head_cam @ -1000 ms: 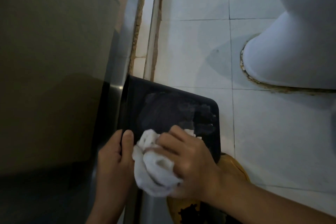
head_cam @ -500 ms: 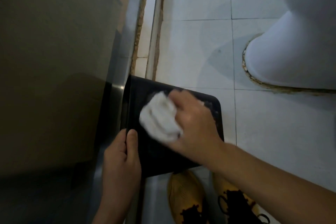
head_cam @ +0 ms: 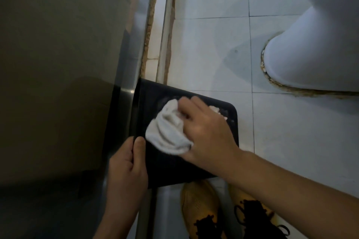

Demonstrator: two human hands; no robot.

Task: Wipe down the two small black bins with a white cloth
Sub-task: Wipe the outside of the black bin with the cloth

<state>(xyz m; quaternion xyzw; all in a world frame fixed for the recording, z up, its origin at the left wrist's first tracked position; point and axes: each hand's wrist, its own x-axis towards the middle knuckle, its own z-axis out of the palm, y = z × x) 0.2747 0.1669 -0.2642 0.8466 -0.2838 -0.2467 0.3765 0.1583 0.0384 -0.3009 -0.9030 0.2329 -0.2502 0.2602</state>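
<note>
- Nearest to me, I am seeing two yellow shoes [head_cam: 200,207] with black laces standing on the floor at the bottom edge, partly hidden under the right forearm.
- I am holding the left hand [head_cam: 127,169] at the near left corner of the black bin [head_cam: 174,167]; its fingers [head_cam: 140,146] are curling round the bin's left edge, the thumb lying on the upper face and the other fingers wrapping behind it, so it is grasping the bin.
- The black bin is being held off the floor and tipped over, with one flat dark side facing up at me; it is sitting just right of the glass panel and above the shoes.
- I am pressing the right hand [head_cam: 204,132] down on the bin's upturned side, with the white cloth [head_cam: 168,132] bunched beneath it; the fingers are bending over the cloth and gripping it, and the crumpled cloth is spilling out to the left of the hand, touching the bin's surface.
- A little more of the cloth is showing past the far side of the hand, near the bin's far right corner.
- To the left, a dark glass panel [head_cam: 58,64] with a metal edge is running from near to far.
- Beyond the bin, pale floor tiles [head_cam: 209,54] are spreading out, with a brownish seam along the panel's track.
- At the far right, the white toilet base [head_cam: 310,54] is standing on the tiles, well apart from the bin.
</note>
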